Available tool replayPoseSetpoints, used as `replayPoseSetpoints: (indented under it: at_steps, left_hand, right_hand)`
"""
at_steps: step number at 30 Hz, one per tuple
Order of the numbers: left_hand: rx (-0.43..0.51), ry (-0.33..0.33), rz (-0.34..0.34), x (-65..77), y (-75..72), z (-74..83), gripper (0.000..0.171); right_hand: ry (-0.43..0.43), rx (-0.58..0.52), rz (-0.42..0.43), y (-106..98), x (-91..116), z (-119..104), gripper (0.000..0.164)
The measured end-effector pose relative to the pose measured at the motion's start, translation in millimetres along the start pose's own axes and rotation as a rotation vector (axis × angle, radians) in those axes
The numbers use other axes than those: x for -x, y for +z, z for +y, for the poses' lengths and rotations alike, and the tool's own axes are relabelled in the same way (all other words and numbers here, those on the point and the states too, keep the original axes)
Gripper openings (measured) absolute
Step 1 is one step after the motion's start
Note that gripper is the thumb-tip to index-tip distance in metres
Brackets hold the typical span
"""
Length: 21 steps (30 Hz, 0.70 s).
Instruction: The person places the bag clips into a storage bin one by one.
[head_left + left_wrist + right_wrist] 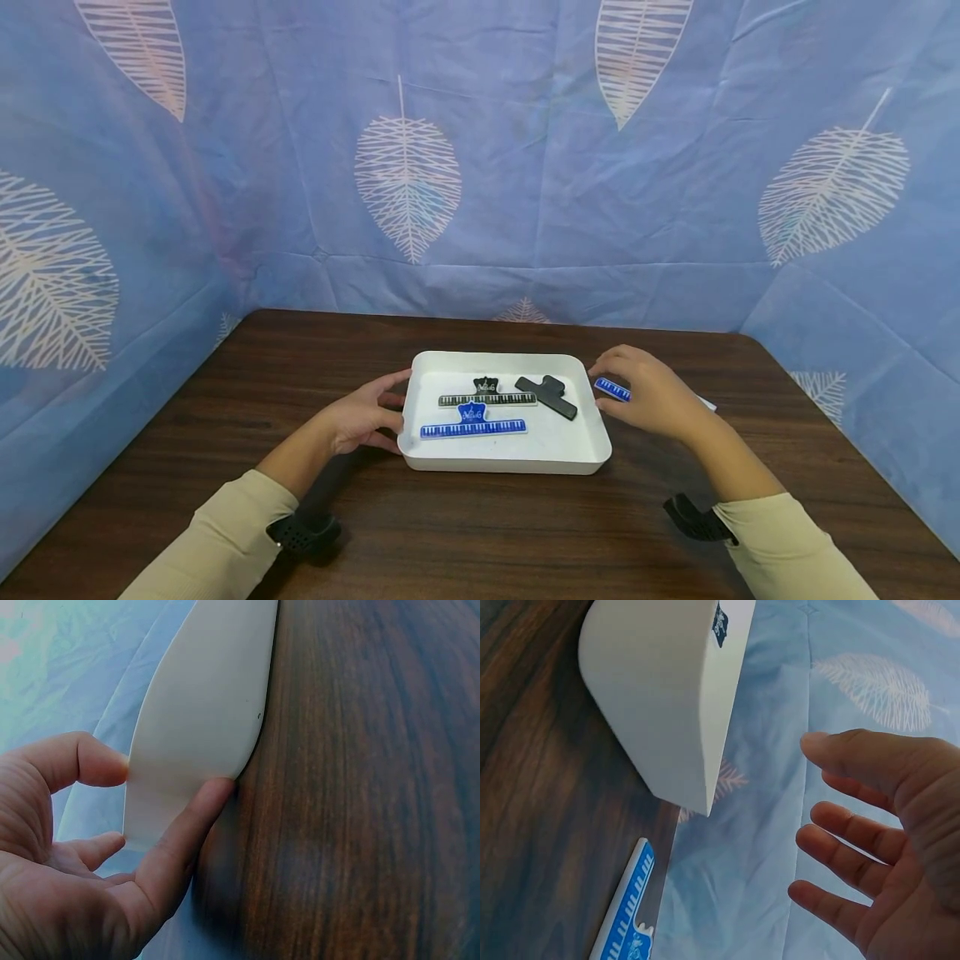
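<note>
A shallow white tray (502, 463) stands on the table. My left hand (363, 417) rests its spread fingertips against the outside of the tray's left end. Inside lie a blue clip with a piano-key pattern (474, 428), a black one with the same pattern (487, 400) and a plain black clip (547, 397). Beyond the tray's right end, my right hand (651, 393) hovers over another blue piano-key clip (612, 389), partly hidden by the hand. In the right wrist view the fingers are apart and loosely bent, with nothing between them, and that blue clip (630, 907) lies on the table.
The dark wooden table (480, 533) spreads around the tray. A blue cloth with white leaf prints (480, 167) hangs behind it and along both sides. A small white edge (707, 403) shows past my right wrist.
</note>
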<state>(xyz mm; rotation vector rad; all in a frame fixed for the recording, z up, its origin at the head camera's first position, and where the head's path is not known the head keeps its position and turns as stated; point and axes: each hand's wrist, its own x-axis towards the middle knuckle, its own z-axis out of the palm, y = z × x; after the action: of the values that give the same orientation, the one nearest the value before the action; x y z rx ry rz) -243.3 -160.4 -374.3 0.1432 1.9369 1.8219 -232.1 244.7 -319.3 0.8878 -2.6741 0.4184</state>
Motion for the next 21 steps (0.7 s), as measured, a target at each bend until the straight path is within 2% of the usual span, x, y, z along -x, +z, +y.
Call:
replayPoseSetpoints:
  at_steps: [6, 13, 21]
  left_hand:
    - [0.006, -0.005, 0.014, 0.1, -1.0, -2.1, 0.099]
    - [0.002, 0.003, -0.008, 1.2, -1.4, -0.7, 0.099]
    - [0.003, -0.005, -0.002, 0.9, -0.5, 0.2, 0.099]
  right_hand:
    - [0.03, 0.006, 0.02, 1.7, 7.7, 6.5, 0.033]
    - [0.054, 0.001, 0.022, 2.0, 15.1, 15.5, 0.033]
    - [0.111, 0.012, 0.01, 9.3, 24.2, 36.9, 0.037]
